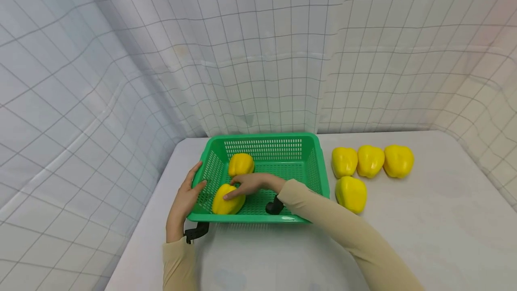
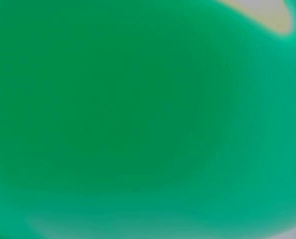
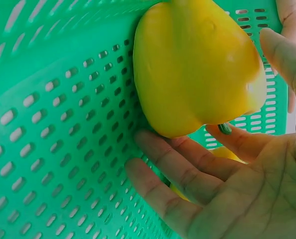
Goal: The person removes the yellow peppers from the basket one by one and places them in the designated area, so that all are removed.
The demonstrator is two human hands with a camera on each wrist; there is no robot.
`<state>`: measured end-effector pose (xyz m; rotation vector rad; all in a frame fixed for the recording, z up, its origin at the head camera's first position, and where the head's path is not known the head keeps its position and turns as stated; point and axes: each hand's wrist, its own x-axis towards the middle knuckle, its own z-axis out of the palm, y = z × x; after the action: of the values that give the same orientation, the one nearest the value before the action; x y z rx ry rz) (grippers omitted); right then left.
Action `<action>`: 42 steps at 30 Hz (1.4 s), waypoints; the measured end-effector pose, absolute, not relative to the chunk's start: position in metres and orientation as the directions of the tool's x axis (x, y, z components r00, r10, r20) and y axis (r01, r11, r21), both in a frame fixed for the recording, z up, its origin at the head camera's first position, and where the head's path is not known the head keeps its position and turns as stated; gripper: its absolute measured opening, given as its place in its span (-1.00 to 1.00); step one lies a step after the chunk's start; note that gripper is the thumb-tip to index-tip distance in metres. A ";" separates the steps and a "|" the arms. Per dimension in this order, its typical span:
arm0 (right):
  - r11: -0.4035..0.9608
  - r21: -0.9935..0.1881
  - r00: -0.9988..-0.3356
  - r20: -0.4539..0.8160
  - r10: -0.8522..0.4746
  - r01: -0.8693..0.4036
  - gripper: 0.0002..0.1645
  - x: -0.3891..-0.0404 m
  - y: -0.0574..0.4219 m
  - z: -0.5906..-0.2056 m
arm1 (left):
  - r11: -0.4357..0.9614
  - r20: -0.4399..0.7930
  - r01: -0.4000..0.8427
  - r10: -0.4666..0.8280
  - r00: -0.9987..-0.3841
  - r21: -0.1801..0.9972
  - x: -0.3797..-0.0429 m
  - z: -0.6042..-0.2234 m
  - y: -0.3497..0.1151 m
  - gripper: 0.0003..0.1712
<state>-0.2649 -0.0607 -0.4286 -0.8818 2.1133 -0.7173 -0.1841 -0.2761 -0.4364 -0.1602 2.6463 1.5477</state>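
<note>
A green plastic basket [image 1: 258,218] with slotted walls stands on the table. My left hand [image 1: 185,200] grips its left rim, thumb over the inner side and fingers outside; blurred green basket wall [image 2: 138,119] fills the left wrist view. Inside, a yellow bell pepper [image 1: 224,204] lies in the near left corner and a second yellow pepper [image 1: 241,164] sits behind it. My right hand [image 1: 249,184] reaches in over the near pepper. In the right wrist view its fingers [image 3: 188,172] are spread and loosely bent beside that pepper [image 3: 198,69], whose green stem shows.
Right of the basket, three yellow peppers stand in a row, the middle one [image 1: 370,161] between two others. Another pepper [image 1: 351,194] lies in front of them, close to the basket's right wall. White gridded curtain [image 1: 262,57] hangs behind and beside the white table [image 1: 436,219].
</note>
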 end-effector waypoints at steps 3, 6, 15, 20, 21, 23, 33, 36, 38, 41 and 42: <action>0.609 -0.709 -0.504 -0.403 -0.764 -0.355 -0.17 -0.265 -0.061 -0.429 | 0.487 -0.111 -0.120 -0.049 -0.993 0.865 -0.185 -0.436 -0.276 -0.31; 0.606 -0.713 -0.506 -0.399 -0.764 -0.353 -0.18 -0.266 -0.061 -0.430 | 0.496 -0.103 -0.114 -0.050 -0.993 0.861 -0.185 -0.436 -0.276 -0.31; 0.607 -0.723 -0.518 -0.399 -0.757 -0.329 -0.17 -0.267 -0.057 -0.432 | 0.485 -0.103 -0.114 -0.049 -0.993 0.867 -0.186 -0.435 -0.276 -0.31; 0.620 -0.727 -0.533 -0.413 -0.738 -0.295 -0.15 -0.269 -0.051 -0.434 | 0.475 -0.094 -0.103 -0.042 -0.995 0.874 -0.186 -0.435 -0.275 -0.30; 0.622 -0.730 -0.536 -0.418 -0.734 -0.282 -0.15 -0.269 -0.049 -0.434 | 0.475 -0.094 -0.102 -0.041 -0.995 0.874 -0.186 -0.435 -0.275 -0.30; 0.628 -0.732 -0.539 -0.428 -0.726 -0.264 -0.14 -0.269 -0.046 -0.433 | 0.473 -0.095 -0.104 -0.042 -0.995 0.875 -0.186 -0.435 -0.275 -0.30; 0.647 -0.734 -0.548 -0.461 -0.698 -0.206 -0.24 -0.272 -0.031 -0.430 | 0.472 -0.105 -0.110 -0.038 -0.994 0.875 -0.184 -0.436 -0.276 -0.29; 0.649 -0.734 -0.552 -0.462 -0.695 -0.203 -0.29 -0.272 -0.026 -0.427 | 0.473 -0.107 -0.114 -0.042 -0.993 0.874 -0.184 -0.436 -0.276 -0.29; 0.648 -0.737 -0.555 -0.462 -0.691 -0.193 -0.31 -0.272 -0.024 -0.425 | 0.471 -0.106 -0.115 -0.046 -0.993 0.875 -0.184 -0.436 -0.276 -0.29; 0.656 -0.734 -0.563 -0.472 -0.679 -0.175 -0.30 -0.273 -0.020 -0.424 | 0.468 -0.111 -0.120 -0.048 -0.993 0.875 -0.184 -0.437 -0.276 -0.29; 0.660 -0.732 -0.567 -0.476 -0.673 -0.168 -0.30 -0.273 -0.019 -0.424 | 0.467 -0.112 -0.121 -0.048 -0.993 0.876 -0.184 -0.437 -0.276 -0.29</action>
<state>-0.2731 -0.0193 -0.4236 -0.6490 2.0944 -0.8232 -0.1844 -0.2764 -0.4369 -0.1519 2.6289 1.5787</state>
